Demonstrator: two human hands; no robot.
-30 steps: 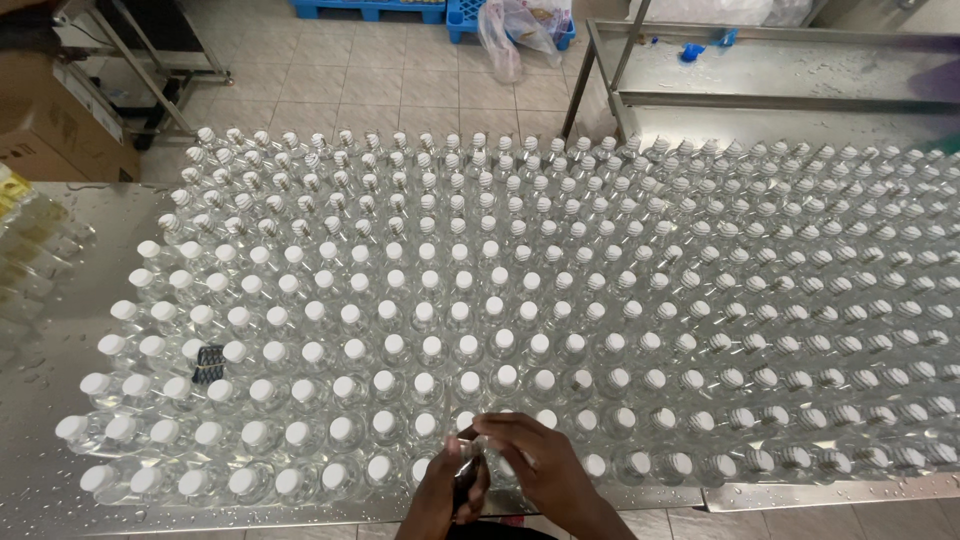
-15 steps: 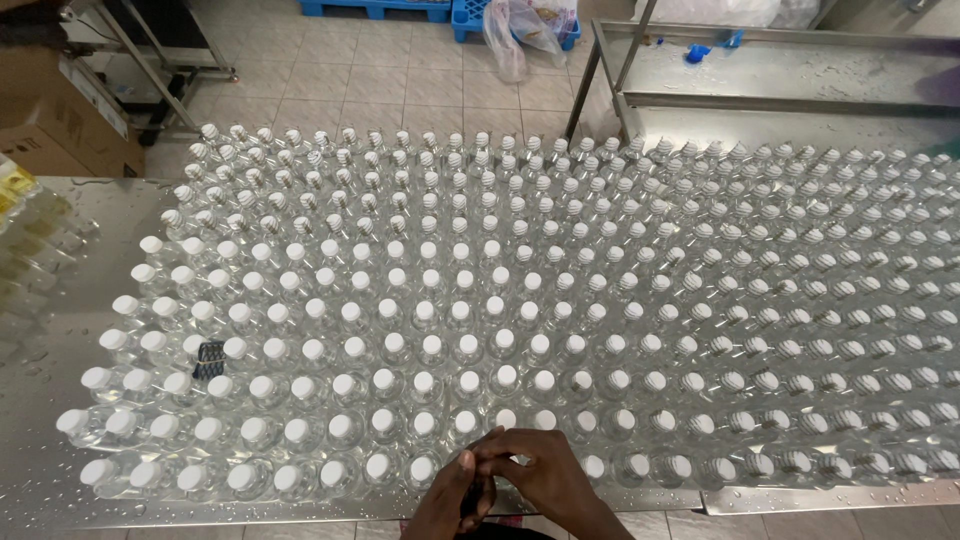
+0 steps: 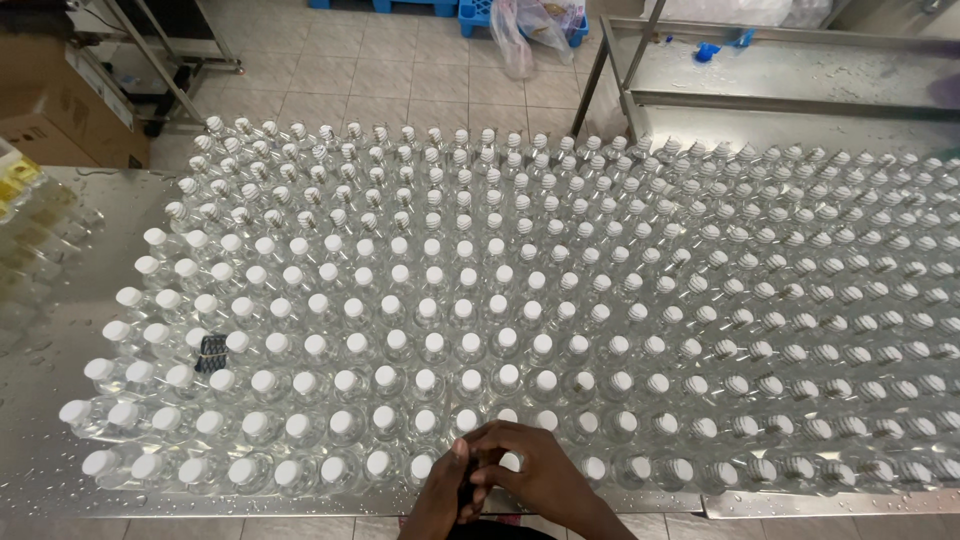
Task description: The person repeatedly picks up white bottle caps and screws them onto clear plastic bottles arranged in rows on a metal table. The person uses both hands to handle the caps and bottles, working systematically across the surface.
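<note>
Both hands, left (image 3: pixel 447 497) & right (image 3: pixel 537 473), meet at the worktop (image 3: pixel 45 455) near edge, fingers together round a bottle (image 3: pixel 510 462) in the front row. Bottles packed cap to cap w/ no gaps; bare steel only along left edge.

Two bare hands in view at the near edge of the table, left hand (image 3: pixel 447 497) and right hand (image 3: pixel 540 478). No gloves, rings, watch or bands visible on either. Fingers (image 3: pixel 497 436) bare, nails short and unpainted as far as can be told. Wrists and forearms bare to the frame edge, no sleeve or cuff visible. Rest of body out of view.
</note>
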